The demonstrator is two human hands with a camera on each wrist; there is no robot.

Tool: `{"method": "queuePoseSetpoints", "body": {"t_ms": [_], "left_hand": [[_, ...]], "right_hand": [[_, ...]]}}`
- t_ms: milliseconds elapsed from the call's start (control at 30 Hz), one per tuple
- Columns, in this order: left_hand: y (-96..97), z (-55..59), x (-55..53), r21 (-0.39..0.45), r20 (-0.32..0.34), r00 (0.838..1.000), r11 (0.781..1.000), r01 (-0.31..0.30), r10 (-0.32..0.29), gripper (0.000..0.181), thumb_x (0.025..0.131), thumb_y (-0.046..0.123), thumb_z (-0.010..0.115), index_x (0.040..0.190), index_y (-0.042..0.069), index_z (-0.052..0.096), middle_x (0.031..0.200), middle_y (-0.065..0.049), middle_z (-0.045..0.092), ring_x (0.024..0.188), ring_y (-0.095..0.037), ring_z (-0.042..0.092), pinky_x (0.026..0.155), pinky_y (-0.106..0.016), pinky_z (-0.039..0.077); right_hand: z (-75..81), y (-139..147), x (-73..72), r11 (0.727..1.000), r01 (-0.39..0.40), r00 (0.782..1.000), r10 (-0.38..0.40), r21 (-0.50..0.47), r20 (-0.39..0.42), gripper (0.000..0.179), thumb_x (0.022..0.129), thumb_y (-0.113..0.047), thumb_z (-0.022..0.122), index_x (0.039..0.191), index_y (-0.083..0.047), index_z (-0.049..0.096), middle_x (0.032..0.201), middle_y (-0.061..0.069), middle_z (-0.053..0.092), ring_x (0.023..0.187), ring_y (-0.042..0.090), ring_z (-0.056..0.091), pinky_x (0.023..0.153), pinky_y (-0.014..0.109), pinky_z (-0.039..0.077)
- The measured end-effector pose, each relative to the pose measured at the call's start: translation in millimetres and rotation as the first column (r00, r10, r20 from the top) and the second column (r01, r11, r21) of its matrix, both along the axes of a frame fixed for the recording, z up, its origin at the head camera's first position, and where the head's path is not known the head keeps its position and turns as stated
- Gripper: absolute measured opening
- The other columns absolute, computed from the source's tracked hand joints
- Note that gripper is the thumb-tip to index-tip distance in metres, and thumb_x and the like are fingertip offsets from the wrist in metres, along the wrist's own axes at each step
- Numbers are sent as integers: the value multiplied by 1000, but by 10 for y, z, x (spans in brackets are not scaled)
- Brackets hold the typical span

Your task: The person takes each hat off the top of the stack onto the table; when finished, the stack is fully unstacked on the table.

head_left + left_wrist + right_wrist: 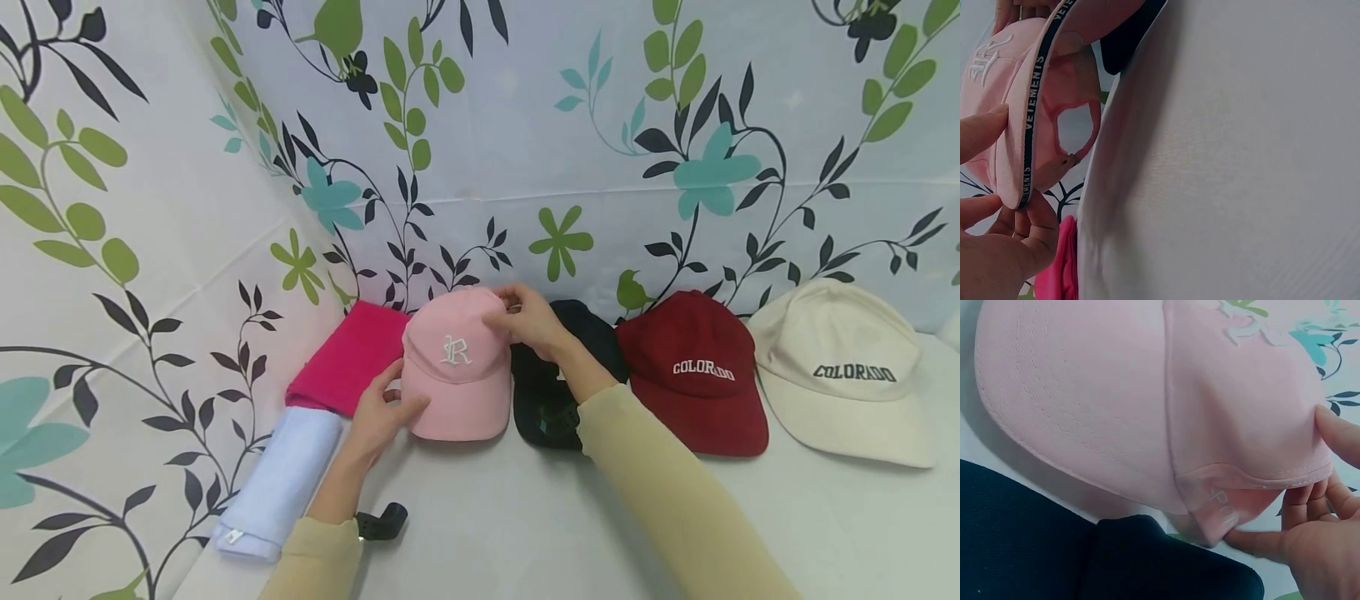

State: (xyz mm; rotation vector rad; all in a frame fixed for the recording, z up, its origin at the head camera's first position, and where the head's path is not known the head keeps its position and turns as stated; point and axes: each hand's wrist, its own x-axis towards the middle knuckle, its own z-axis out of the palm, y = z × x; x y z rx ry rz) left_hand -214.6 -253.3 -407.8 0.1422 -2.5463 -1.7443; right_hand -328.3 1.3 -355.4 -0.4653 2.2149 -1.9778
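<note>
A pink baseball cap (455, 367) with a white embroidered letter on its front is held up between both hands, brim toward the camera. My left hand (381, 410) pinches the edge at the brim's side, thumb in front; the left wrist view shows a dark lettered band (1036, 94) along the inner rim and the opening at the back. On the other side of the crown, my right hand (534, 321) grips the cap near its top, with the fingers curled behind the fabric. Partly hidden by the right arm, a black cap (532, 400) sits just right of the pink one.
Farther right in the row are a dark red cap (693, 375) and a cream cap (840, 367). At left lie a folded bright pink cloth (348, 354) and a folded light blue cloth (288, 467). A leaf-patterned fabric (510, 125) hangs behind the white tabletop (480, 533).
</note>
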Motion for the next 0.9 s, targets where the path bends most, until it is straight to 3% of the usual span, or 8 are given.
{"method": "queuePoseSetpoints", "body": {"t_ms": [200, 633, 900], "left_hand": [[36, 5, -29, 9, -14, 1000, 1000, 18, -18, 79, 89, 14, 77, 156, 14, 36, 142, -12, 45, 116, -30, 48, 79, -28, 53], [25, -75, -117, 15, -49, 999, 1000, 4, -4, 81, 90, 11, 76, 158, 11, 33, 148, -12, 41, 115, -30, 47, 79, -27, 52], [17, -97, -147, 19, -37, 999, 1000, 12, -12, 80, 89, 11, 76, 157, 12, 35, 144, -12, 43, 114, -30, 48, 80, -28, 52]], "right_hand": [[-13, 7, -33, 1000, 11, 999, -11, -1, -30, 52, 91, -10, 73, 136, 3, 51, 117, 16, 52, 101, 27, 54, 72, 33, 55], [117, -21, -63, 994, -1, 1000, 0, 109, 9, 49, 93, -9, 68, 136, 4, 49, 120, 19, 51, 101, 31, 56, 83, 44, 59], [67, -26, -69, 996, 12, 1000, -12, 83, 6, 48, 93, -11, 69, 135, 3, 50, 118, 17, 51, 99, 28, 53, 77, 36, 55]]}}
